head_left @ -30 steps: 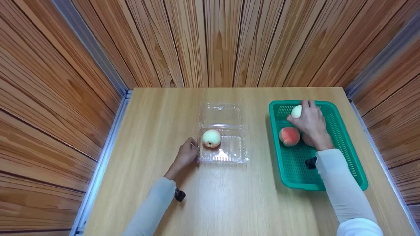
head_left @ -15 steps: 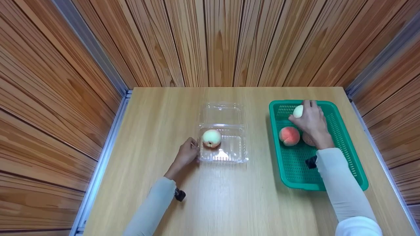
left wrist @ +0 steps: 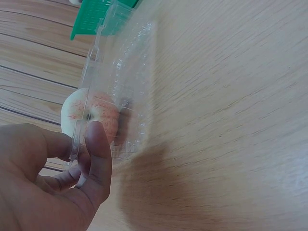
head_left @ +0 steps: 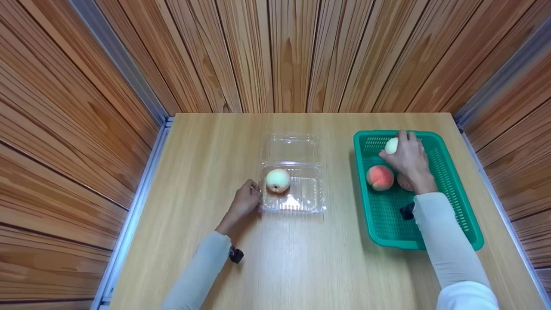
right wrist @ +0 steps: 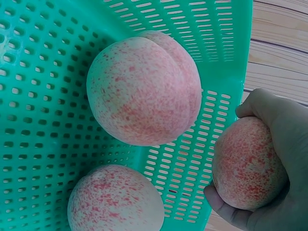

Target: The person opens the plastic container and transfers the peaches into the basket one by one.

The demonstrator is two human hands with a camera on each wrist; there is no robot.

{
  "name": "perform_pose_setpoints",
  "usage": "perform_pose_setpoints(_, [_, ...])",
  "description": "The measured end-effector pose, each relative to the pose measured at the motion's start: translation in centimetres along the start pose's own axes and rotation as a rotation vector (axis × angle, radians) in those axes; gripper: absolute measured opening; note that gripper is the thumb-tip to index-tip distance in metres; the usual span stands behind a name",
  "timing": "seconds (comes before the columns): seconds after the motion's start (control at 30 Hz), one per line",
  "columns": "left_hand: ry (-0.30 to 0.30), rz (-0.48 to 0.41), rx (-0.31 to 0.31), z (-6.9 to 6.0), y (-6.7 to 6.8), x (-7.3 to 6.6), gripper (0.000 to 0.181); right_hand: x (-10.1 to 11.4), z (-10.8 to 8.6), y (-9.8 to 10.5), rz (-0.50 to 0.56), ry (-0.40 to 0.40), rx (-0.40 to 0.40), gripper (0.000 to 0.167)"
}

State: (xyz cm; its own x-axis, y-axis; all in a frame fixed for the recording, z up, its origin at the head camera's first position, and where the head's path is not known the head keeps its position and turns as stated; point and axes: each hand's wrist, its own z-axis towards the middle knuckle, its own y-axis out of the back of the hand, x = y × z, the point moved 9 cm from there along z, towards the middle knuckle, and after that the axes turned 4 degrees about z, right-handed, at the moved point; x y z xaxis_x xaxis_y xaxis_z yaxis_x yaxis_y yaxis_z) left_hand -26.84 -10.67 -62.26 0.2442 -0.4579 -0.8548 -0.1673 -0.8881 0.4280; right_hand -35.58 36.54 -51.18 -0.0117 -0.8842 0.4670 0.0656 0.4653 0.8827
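Note:
A clear plastic clamshell box [head_left: 303, 189] lies with its lid folded back on the table. One pale peach with a reddish underside [head_left: 277, 180] sits in its left part. My left hand [head_left: 246, 199] pinches the box's left rim between thumb and fingers, as the left wrist view shows closely. At the far end of the green basket [head_left: 373, 232], my right hand [head_left: 408, 161] grips a speckled peach [right wrist: 248, 166], its fingers curled round it. Two more peaches lie in the basket: a red one [head_left: 380, 178] and another [head_left: 404, 182] partly hidden under my right wrist.
The basket has slotted walls and stands at the right of the wooden table [head_left: 292, 267]. Wood-plank walls [head_left: 292, 56] enclose the table's back and sides, with metal rails [head_left: 129, 232] along the side edges.
My right hand shifts very slightly to the right with its peach, then stays nearly still. The left hand and the box keep their places.

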Motion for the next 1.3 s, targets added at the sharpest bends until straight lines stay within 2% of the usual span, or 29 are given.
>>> perform_pose_setpoints(0.33, [-0.021,-0.014,0.002,0.0,-0.1,0.0,0.006,-0.5,0.3,-0.3,0.004,-0.007,0.014,0.072])
perform_pose_setpoints(0.57, [-0.022,-0.034,0.024,-0.2,-0.2,-0.1,0.006,-0.8,0.3,-0.4,0.016,-0.008,0.000,0.066])
perform_pose_setpoints(0.9, [-0.035,-0.037,0.015,-0.3,-0.1,-0.3,0.006,-1.4,0.6,-1.1,0.023,-0.024,0.040,0.070])
perform_pose_setpoints(1.3, [-0.020,0.013,0.010,-0.1,0.0,-0.1,0.007,-1.9,0.8,-1.8,0.032,-0.051,0.068,0.072])
